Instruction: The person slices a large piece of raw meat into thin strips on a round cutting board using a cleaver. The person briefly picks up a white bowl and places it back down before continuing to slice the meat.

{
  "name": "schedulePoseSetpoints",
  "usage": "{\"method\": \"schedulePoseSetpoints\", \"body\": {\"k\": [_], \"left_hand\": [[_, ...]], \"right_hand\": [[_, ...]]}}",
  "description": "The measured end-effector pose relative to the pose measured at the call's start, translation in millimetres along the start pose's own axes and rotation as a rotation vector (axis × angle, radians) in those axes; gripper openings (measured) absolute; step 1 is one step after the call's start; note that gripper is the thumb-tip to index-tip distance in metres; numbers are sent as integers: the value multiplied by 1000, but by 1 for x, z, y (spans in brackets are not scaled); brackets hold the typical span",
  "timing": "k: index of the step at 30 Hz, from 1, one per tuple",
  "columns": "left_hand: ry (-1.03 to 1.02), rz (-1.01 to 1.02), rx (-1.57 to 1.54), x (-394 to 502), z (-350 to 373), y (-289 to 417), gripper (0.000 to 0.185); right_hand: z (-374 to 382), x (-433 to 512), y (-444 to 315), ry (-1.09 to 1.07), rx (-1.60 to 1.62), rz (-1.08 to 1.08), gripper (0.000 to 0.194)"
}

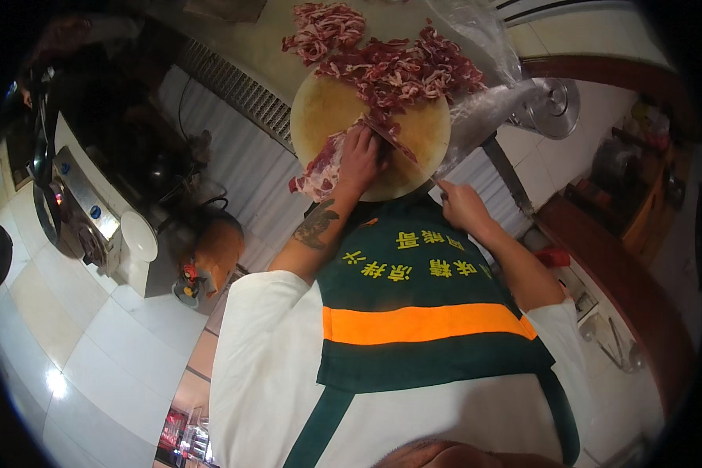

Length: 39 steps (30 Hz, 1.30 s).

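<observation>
My left hand (360, 158) presses on a slab of raw, fat-streaked meat (322, 169), fingers curled near its cut end. The slab lies across the left front of a round chopping board (322, 108) and reaches over its edge. My right hand (463, 206) grips the handle of a knife (401, 146). Its blade slants over the board against the meat, just right of my left fingertips, and a thin slice lies along it. Sliced raw meat (409, 67) is heaped at the board's far side and spills onto the worktop. A separate pile of slices (324, 29) sits farther back.
Clear plastic sheeting (479, 35) drapes over the worktop's right side. Beyond it is a round metal lid (553, 105). A slotted metal strip (245, 82) edges the worktop on the left. Farther left stand a stove with blue knobs (88, 193) and an orange cylinder (216, 245).
</observation>
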<state>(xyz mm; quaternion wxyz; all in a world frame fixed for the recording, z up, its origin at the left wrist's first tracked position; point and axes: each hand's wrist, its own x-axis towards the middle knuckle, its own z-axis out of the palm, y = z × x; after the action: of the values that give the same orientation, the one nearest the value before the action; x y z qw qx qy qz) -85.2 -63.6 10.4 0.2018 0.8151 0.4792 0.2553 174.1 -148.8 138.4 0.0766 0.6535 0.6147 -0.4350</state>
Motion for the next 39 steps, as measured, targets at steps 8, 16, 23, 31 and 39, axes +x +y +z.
{"method": "schedulePoseSetpoints", "body": {"k": [8, 16, 23, 31, 39], "left_hand": [[-52, -34, -16, 2, 3, 1, 66], [96, 21, -59, 0, 0, 1, 62], [-51, -23, 7, -3, 0, -1, 65], [-32, -28, 0, 2, 3, 1, 63], [88, 6, -75, -5, 8, 1, 56]], "right_hand": [[15, 111, -62, -6, -7, 73, 26], [-5, 119, -43, 51, 84, -20, 32], [4, 3, 2, -28, 21, 53, 32], [30, 134, -48, 3, -117, -24, 28], [-5, 102, -41, 190, 123, -66, 28]]}}
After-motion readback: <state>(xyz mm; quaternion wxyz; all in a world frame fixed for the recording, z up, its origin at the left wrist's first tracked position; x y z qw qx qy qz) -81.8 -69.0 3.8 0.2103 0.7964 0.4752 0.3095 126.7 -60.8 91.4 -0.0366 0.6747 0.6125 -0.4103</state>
